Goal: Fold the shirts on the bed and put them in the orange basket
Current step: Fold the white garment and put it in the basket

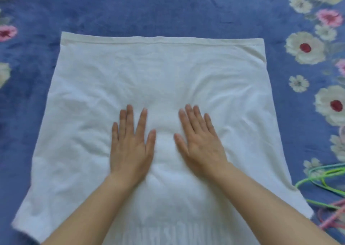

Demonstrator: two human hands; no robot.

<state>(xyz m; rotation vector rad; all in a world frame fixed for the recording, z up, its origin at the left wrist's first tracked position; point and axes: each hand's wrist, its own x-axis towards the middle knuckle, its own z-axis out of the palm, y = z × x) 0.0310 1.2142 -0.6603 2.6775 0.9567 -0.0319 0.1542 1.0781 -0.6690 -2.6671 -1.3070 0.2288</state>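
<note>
A white shirt [158, 73] lies spread flat on the blue flowered bedspread [168, 9], its hem at the far side and faint lettering showing through near the bottom of the frame. My left hand [130, 145] rests palm down on the middle of the shirt with fingers straight. My right hand [199, 142] lies flat beside it, fingers straight and slightly spread. Small wrinkles fan out from both hands. The orange basket is out of view.
Green, blue and pink plastic hangers [324, 186] lie on the bedspread at the lower right, just past the shirt's edge. White and pink flower patterns run along the right and left sides of the cover.
</note>
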